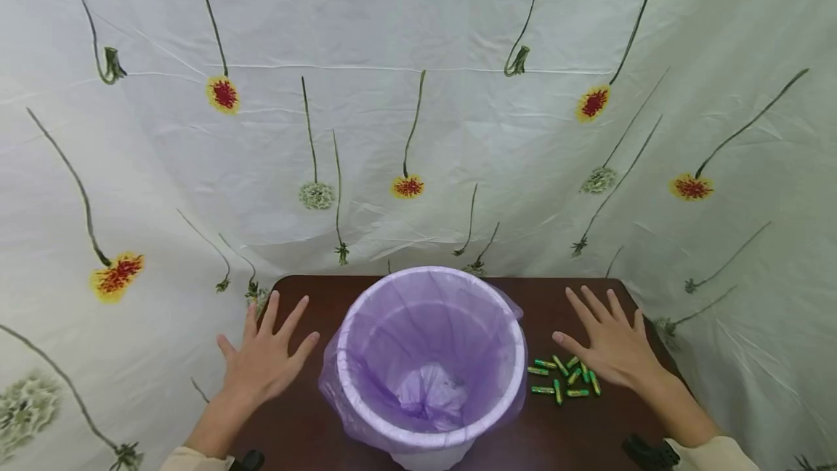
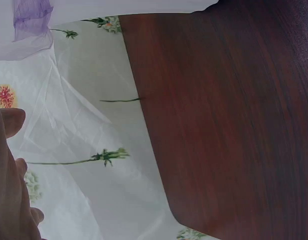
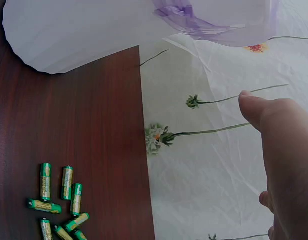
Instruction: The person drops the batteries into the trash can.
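A white bin (image 1: 431,439) lined with a purple plastic bag (image 1: 451,325) stands upright in the middle of the dark brown table. To its left is my left hand (image 1: 261,363), fingers spread, holding nothing. My right hand (image 1: 615,347) is likewise spread and holds nothing, right beside a loose group of green and yellow batteries (image 1: 577,393). In the right wrist view several of these batteries (image 3: 45,182) lie scattered on the wood, and the right thumb (image 3: 254,107) points away from them. The left wrist view catches only part of the left hand (image 2: 11,185) at its edge.
The wooden table (image 1: 294,413) has rounded far corners. A white cloth (image 1: 366,35) printed with flowers hangs behind it and along both sides. Dark straps (image 1: 650,451) show at the sleeves.
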`<state>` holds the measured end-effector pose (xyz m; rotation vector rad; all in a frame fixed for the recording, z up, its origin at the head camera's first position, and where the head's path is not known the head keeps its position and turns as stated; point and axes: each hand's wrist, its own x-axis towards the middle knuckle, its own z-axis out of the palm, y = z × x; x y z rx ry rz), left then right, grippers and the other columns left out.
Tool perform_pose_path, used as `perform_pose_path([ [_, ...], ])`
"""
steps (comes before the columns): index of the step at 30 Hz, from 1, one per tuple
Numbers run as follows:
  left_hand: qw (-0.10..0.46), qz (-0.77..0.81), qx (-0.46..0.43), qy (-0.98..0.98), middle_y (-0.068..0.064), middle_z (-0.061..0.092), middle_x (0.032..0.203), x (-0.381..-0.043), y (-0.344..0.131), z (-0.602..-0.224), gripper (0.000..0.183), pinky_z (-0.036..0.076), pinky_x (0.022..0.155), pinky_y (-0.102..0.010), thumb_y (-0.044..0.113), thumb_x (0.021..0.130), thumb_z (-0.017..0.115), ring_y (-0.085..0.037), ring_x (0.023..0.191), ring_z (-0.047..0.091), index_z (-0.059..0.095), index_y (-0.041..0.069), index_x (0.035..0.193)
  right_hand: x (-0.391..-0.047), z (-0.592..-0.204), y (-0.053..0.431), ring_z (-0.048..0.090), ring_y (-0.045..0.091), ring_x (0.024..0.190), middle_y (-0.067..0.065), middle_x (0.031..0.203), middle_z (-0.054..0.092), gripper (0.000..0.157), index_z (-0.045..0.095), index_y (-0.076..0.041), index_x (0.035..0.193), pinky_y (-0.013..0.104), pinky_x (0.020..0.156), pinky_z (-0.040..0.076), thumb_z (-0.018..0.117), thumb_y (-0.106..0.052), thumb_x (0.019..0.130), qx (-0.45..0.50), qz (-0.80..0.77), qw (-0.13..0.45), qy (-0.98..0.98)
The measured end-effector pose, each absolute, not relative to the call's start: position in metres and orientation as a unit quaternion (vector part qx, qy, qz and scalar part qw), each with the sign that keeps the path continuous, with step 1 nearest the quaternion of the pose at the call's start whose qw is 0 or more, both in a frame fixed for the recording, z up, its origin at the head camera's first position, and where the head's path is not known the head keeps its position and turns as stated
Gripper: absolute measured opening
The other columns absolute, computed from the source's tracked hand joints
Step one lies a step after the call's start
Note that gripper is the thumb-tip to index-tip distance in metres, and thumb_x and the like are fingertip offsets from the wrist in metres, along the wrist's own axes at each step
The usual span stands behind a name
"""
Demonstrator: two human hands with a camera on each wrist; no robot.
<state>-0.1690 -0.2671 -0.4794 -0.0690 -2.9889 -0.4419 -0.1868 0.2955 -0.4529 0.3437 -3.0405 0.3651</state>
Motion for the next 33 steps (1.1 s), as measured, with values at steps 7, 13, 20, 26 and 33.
perform_pose_path([
  [7,0.062,-0.148,-0.023,-0.987,-0.016,-0.003,0.171,-0.166,-0.268,-0.478,0.077,-0.011,0.091,-0.089,0.070,0.101,0.037,-0.055,0.149,-0.007,0.015,0.036,0.167,-0.184,-0.450,0.297,0.007,0.060,0.147,0.023,0.166,0.022,0.091,0.022,-0.017,0.166,0.087,0.099,0.001,0.049,-0.070,0.097,0.109,0.115,0.028,-0.987],
  [13,0.064,-0.150,-0.018,-0.986,-0.017,-0.002,0.171,-0.163,-0.266,-0.474,0.077,-0.010,0.092,-0.089,0.070,0.102,0.036,-0.053,0.150,-0.008,0.015,0.036,0.167,-0.181,-0.446,0.298,0.007,0.059,0.147,0.023,0.166,0.022,0.089,0.023,-0.017,0.166,0.087,0.099,0.002,0.052,-0.067,0.098,0.112,0.124,0.030,-0.985],
  [20,0.073,-0.149,-0.024,-0.986,-0.017,-0.002,0.171,-0.165,-0.265,-0.469,0.075,-0.009,0.092,-0.090,0.070,0.102,0.036,-0.051,0.151,-0.010,0.015,0.037,0.166,-0.181,-0.445,0.301,0.008,0.060,0.147,0.022,0.166,0.023,0.085,0.028,-0.020,0.165,0.086,0.100,0.004,0.049,-0.069,0.098,0.113,0.118,0.030,-0.986],
  [26,0.102,-0.178,-0.037,-0.978,-0.021,0.004,0.170,-0.167,-0.265,-0.464,0.074,-0.001,0.095,-0.089,0.062,0.104,0.042,-0.056,0.149,0.000,0.019,0.032,0.167,-0.183,-0.447,0.305,0.009,0.060,0.147,0.022,0.166,0.024,0.083,0.032,-0.023,0.164,0.086,0.100,0.006,0.048,-0.070,0.098,0.112,0.111,0.025,-0.987],
  [33,0.121,-0.423,-0.079,-0.894,-0.022,0.044,0.150,-0.168,-0.247,-0.442,0.054,0.041,0.104,-0.061,0.031,0.107,0.057,-0.044,0.135,0.046,0.044,0.008,0.154,-0.184,-0.452,0.311,0.013,0.060,0.146,0.024,0.163,0.028,0.083,0.039,-0.019,0.161,0.085,0.100,0.010,0.051,-0.070,0.097,0.107,0.115,0.032,-0.987],
])
